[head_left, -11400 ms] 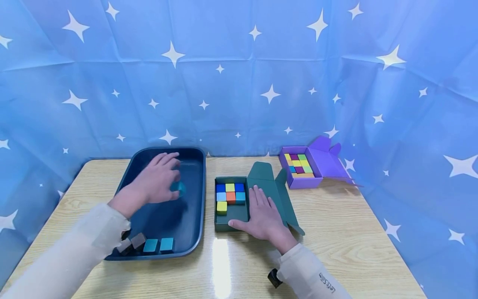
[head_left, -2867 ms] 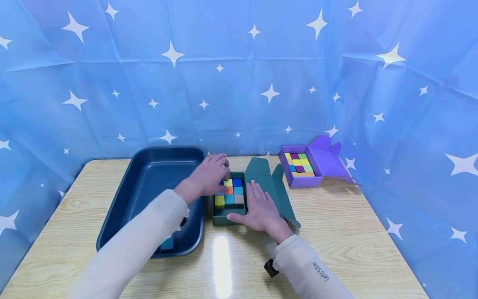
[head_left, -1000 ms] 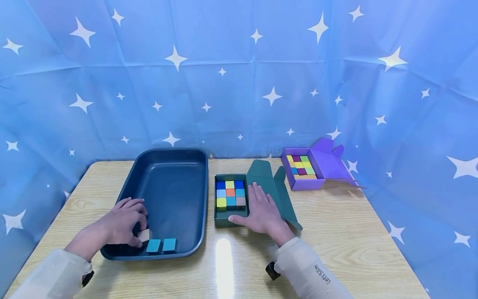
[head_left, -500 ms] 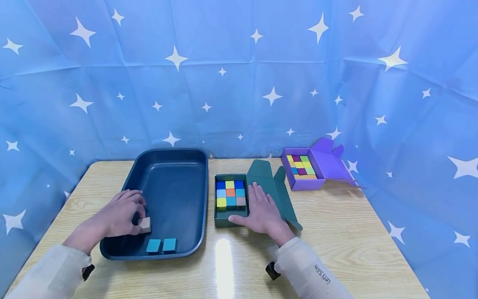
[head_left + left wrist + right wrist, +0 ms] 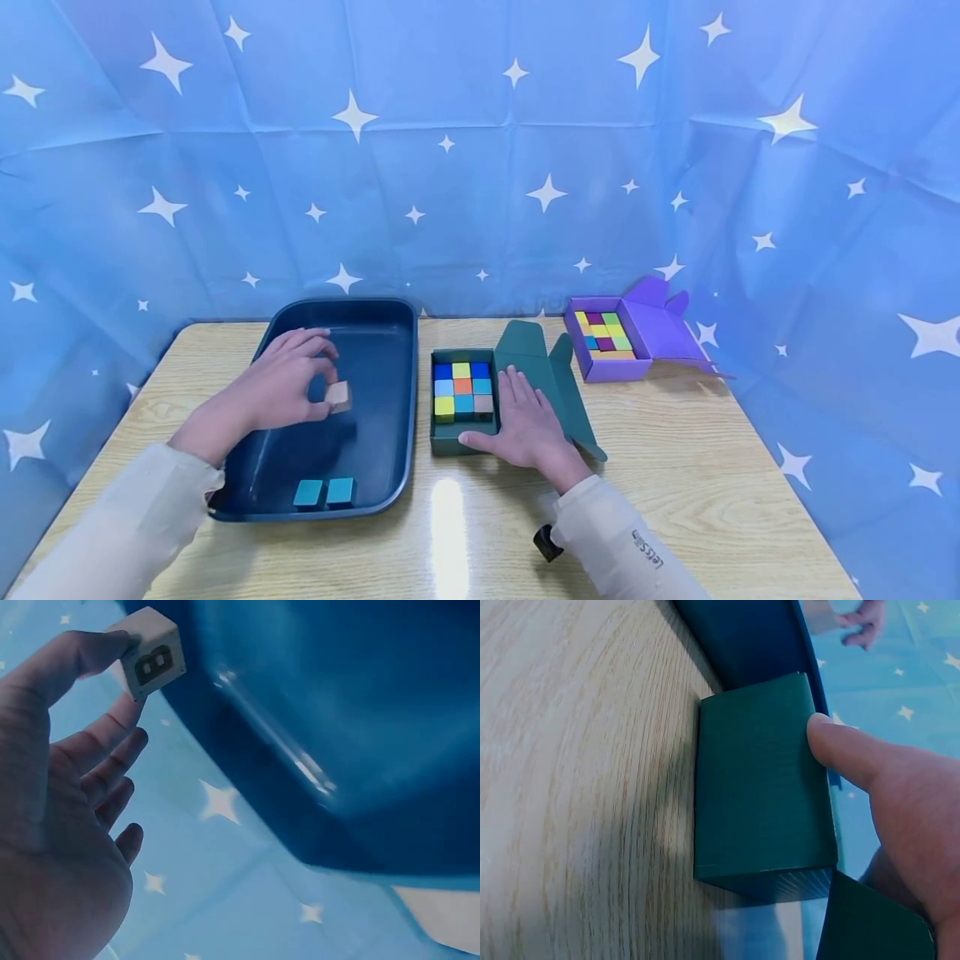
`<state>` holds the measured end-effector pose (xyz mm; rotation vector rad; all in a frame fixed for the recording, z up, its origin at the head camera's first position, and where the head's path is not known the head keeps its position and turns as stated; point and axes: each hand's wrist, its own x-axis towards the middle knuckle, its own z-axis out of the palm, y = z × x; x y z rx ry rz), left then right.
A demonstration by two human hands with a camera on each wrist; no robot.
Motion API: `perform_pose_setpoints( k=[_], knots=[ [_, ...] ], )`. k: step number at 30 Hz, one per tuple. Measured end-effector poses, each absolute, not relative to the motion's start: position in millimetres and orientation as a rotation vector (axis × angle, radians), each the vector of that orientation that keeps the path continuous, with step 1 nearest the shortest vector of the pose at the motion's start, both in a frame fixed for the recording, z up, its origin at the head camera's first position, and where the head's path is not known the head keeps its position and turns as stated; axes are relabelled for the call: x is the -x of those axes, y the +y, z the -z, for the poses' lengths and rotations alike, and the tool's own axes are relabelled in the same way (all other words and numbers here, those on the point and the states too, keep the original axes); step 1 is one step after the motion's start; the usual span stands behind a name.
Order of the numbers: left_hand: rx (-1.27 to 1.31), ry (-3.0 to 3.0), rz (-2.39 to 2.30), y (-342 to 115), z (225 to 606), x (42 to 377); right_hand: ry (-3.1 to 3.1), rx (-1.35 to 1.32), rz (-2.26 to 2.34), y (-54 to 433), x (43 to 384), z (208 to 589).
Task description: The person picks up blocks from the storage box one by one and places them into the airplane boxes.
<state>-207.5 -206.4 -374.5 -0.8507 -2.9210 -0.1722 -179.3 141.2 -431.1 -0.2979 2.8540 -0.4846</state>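
Note:
Between thumb and index finger my left hand [image 5: 288, 383] pinches a plain wooden letter block [image 5: 339, 397], held above the dark blue tray [image 5: 405, 417]. A letter, apparently B, shows on the block [image 5: 154, 660] in the left wrist view. Two teal blocks [image 5: 308, 493] lie at the tray's near end. My right hand [image 5: 528, 429] rests with straight fingers on the right edge and lid of the green box [image 5: 465, 447]; its thumb touches the near rim in the right wrist view. Three rows of coloured blocks [image 5: 462, 387] sit inside, with a bare strip at the near side.
A purple box [image 5: 618, 369] with its lid folded back stands at the table's far right, filled with coloured blocks. The green lid [image 5: 555, 383] lies open to the right. A blue starry cloth [image 5: 480, 167] hangs behind the wooden table [image 5: 697, 483].
My left hand has gripped the wooden block at the tray's near left and lifted it up and to the right. Earlier, teal and plain blocks were added to the green box. The right hand stays put.

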Motion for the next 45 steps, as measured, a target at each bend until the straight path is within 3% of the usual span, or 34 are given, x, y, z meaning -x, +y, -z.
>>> perform_pose_setpoints(
  k=[10, 20, 45],
  knots=[
    [0.991, -2.871, 0.206, -141.9, 357.0, 223.6, 2.848, 0.285, 0.482, 140.4, 179.9, 430.6],
    [1.148, -2.866, 0.211, -94.4, 364.1, 232.2, 2.837, 0.275, 0.478, 139.3, 182.2, 431.2],
    [1.221, -3.057, 0.012, -64.7, 399.7, 226.1, 2.809, 0.32, 0.496, 141.2, 184.2, 427.9]
  ],
)
